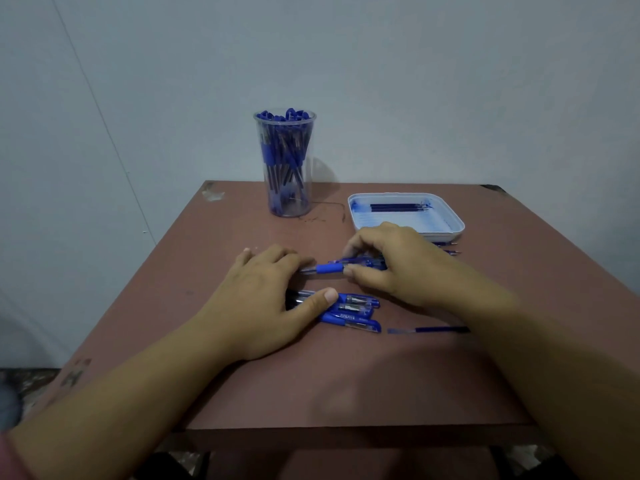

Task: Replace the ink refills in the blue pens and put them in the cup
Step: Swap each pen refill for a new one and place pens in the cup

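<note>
A blue pen (330, 268) lies level just above the brown table (346, 375). My right hand (391, 261) pinches its clear barrel end, and my left hand (273, 292) holds its tip end with the fingers. Under my left thumb lies a small pile of blue pens (356, 311). A loose ink refill (429, 329) rests on the table to the right of the pile. At the back stands a clear cup (285, 164) filled with several blue pens.
A white square tray (453, 220) at the back right holds a few dark refills (398, 207) and blue ink stains. More refills (450, 247) peek out beside its near edge. A pale wall rises right behind the table's far edge.
</note>
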